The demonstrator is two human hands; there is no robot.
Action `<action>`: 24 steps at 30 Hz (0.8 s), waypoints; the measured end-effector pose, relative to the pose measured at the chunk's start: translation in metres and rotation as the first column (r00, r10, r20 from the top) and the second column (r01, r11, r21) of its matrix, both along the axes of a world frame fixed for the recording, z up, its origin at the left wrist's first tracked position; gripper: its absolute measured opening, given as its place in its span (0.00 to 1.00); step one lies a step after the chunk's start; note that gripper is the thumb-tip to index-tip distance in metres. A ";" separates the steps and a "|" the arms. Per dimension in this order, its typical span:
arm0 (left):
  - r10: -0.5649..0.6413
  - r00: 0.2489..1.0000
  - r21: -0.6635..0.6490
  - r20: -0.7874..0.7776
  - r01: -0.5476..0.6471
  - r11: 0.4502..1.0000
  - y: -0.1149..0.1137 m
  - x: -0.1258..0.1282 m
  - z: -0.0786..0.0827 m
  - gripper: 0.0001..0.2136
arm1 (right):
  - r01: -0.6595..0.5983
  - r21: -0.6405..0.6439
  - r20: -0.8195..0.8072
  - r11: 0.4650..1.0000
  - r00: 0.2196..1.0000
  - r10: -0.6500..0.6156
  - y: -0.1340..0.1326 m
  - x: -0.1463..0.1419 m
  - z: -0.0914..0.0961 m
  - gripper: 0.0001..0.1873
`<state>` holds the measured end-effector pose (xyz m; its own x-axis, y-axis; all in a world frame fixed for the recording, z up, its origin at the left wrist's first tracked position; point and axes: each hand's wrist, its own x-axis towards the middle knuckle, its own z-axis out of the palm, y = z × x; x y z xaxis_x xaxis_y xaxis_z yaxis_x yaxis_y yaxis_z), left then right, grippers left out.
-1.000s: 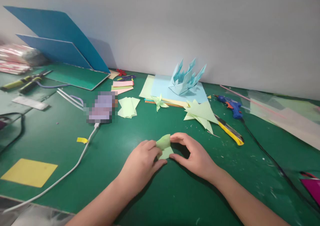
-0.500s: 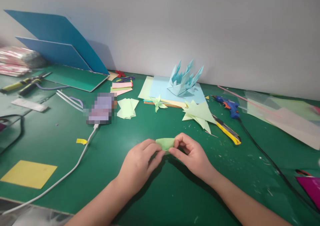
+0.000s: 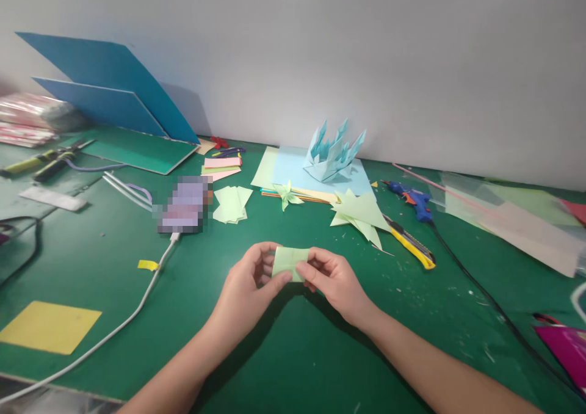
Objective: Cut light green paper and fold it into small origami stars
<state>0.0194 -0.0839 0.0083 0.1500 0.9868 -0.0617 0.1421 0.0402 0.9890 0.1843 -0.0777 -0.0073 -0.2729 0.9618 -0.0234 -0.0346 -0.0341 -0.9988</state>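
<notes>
A small light green square of paper (image 3: 290,260) with faint crease lines is held between my two hands above the green table. My left hand (image 3: 254,283) pinches its left side, thumb in front at the lower edge. On the right, my right hand (image 3: 336,283) grips the other side, its thumb pressed on the face. Beyond the hands lie a folded green paper star (image 3: 287,195), a stack of green paper squares (image 3: 233,204) and green paper triangles (image 3: 361,211). A light blue folded paper crown shape (image 3: 329,157) stands on coloured sheets (image 3: 270,168).
At right lie a yellow utility knife (image 3: 414,249) and a blue glue gun (image 3: 412,200) with a black cord. A blurred phone (image 3: 185,203) on a white cable (image 3: 146,295) sits at left, near a yellow paper (image 3: 50,327), pliers (image 3: 55,160) and blue boards (image 3: 105,72).
The green paper, seen as a narrow folded strip before, now shows a flat, creased square face. My left fingers have moved behind it, and my thumbs rest on its front.
</notes>
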 end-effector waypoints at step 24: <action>-0.082 0.991 -0.204 0.107 0.103 0.973 -0.001 0.000 0.008 0.12 | 0.019 0.039 0.002 0.999 1.000 -0.019 -0.010 0.010 -0.001 0.13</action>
<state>0.0196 -0.0846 0.0163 0.2557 0.9351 -0.2454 0.0582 0.2385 0.9694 0.1941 -0.0878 -0.0088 -0.2544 0.9670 0.0138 -0.0325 0.0057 -0.9995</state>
